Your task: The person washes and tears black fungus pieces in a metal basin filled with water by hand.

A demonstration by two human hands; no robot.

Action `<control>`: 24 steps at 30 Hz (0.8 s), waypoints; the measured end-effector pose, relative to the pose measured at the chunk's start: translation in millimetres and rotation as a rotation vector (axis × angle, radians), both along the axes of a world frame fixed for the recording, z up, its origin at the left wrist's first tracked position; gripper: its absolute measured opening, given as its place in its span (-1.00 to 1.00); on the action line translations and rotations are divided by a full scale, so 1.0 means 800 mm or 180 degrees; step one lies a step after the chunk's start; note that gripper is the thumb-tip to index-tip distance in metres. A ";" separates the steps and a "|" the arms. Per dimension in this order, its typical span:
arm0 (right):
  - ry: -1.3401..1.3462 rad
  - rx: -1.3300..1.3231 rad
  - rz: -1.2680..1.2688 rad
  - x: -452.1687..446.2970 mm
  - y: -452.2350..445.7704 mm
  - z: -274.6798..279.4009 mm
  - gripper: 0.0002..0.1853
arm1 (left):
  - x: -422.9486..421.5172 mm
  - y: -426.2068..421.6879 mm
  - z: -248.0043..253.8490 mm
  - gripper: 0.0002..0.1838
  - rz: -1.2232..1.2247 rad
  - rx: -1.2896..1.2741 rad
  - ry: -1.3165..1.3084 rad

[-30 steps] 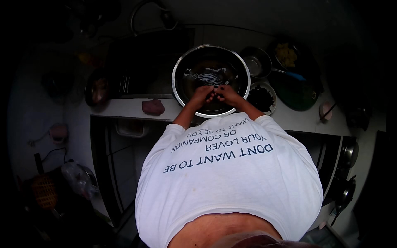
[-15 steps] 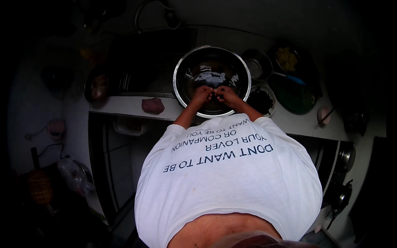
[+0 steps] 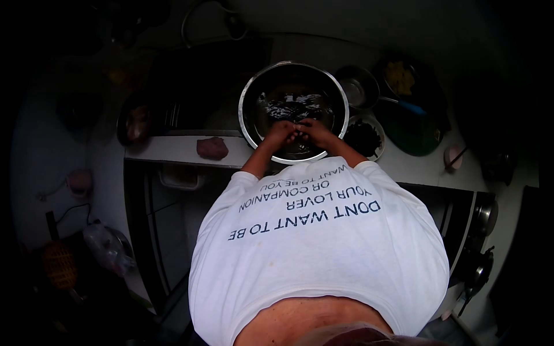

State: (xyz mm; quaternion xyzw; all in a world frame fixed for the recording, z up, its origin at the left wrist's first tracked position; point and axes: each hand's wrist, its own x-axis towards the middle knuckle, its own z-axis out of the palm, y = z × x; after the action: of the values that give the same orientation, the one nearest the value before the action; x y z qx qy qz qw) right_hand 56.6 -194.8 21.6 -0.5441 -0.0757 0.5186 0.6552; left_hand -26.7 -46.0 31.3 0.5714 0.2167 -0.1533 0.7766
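A large metal basin (image 3: 243,115) of rippling water sits on the counter in front of me. My left hand (image 3: 280,134) and my right hand (image 3: 311,130) meet over the near part of the basin, fingertips together. The fingers of both are closed in a pinch; whatever lies between them is too small and dark to make out. Close to the right forearm stands a pale bowl (image 3: 381,142) with dark pieces (image 3: 362,137) in it.
Left of the basin, a reddish block (image 3: 212,148) lies at the counter edge. A saucepan (image 3: 356,89) with a blue handle (image 3: 411,108), a green board (image 3: 412,138) and a dish of yellow pieces (image 3: 400,78) stand at the right. A faucet (image 3: 184,26) rises at the back.
My hands have drawn closer together, with the right fingers now against the left. The water's ripples have shifted, and the whole view has moved slightly.
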 end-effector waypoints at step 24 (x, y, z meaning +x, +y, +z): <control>-0.0360 -0.0545 -0.0848 0.001 0.001 0.010 -0.83 | 0.004 0.002 0.020 -0.49 0.0314 -0.1197 0.0111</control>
State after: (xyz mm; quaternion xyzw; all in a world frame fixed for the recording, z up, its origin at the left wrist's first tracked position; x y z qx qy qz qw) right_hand 57.6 -194.3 29.5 -0.6314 0.0048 0.4003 0.6641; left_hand -23.2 -44.2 47.6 0.4022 0.2254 -0.1627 0.8724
